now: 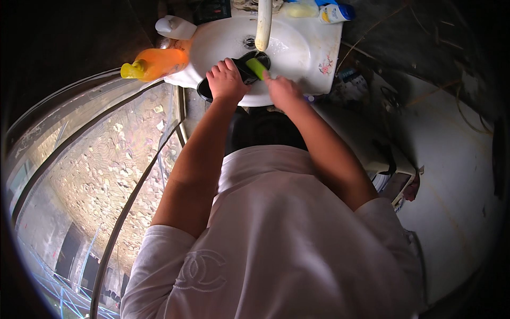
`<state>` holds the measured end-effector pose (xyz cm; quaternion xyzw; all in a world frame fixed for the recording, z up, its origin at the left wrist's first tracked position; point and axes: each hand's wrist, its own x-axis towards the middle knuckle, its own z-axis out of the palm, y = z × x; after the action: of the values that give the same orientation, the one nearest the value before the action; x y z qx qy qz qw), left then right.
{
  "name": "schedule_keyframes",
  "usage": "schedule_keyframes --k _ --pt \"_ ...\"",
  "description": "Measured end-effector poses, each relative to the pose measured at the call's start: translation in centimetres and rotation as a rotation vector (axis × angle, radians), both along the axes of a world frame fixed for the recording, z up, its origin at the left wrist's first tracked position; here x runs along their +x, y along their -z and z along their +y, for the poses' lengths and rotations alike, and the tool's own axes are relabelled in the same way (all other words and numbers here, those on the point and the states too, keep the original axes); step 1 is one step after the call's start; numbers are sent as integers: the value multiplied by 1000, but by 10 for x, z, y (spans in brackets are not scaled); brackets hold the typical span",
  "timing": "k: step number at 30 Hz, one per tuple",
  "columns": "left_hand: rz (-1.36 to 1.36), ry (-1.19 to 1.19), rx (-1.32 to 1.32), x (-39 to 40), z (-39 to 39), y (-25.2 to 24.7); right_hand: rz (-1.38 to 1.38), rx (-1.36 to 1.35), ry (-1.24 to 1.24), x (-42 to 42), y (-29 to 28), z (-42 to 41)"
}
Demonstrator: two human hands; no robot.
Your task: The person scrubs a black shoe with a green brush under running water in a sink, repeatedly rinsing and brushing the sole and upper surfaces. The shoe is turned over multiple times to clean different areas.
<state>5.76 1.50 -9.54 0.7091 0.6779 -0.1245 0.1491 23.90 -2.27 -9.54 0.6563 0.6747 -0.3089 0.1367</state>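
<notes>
A black slipper, by its look a slide sandal, lies slantwise over the front of a white washbasin. One end of it reaches under the spout and the other overhangs the basin's front left rim. My left hand grips it near the middle and covers part of it. In my right hand is a green brush, its broad part against the slipper; bristles are hidden. A pale, stained tap spout comes down above the slipper's far end, near the drain.
At the basin's left stand an orange pump bottle and a white bottle. A white bottle with a blue cap lies at the back right corner. A screened window fills the left side. Dark clutter sits right of the basin.
</notes>
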Motion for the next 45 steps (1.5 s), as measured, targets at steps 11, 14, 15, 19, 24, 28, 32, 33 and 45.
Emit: schedule_keyframes --k 11,14,15,19,24,28,32,33,45 --pt "-26 -9 -43 0 2 -5 -67 -213 26 31 4 36" --pt "-40 -18 -30 -4 0 -1 102 -422 340 -8 -26 51" --pt "-49 -12 -31 -3 2 -2 216 -1 -61 -1 -7 28" --pt "-42 3 -12 -4 0 1 -45 -147 123 6 2 40" --pt "-15 0 -25 -2 2 5 0 -120 -68 24 4 24" --pt "-50 -16 -26 -2 0 1 -3 -150 -118 16 -1 5" --pt "-30 -7 -44 -1 1 2 -78 -161 -85 29 -3 7" --pt "-24 -8 -47 0 2 1 -97 -168 -19 26 -1 7" --pt "2 20 -124 -4 6 -1 22 -102 -71 6 10 41"
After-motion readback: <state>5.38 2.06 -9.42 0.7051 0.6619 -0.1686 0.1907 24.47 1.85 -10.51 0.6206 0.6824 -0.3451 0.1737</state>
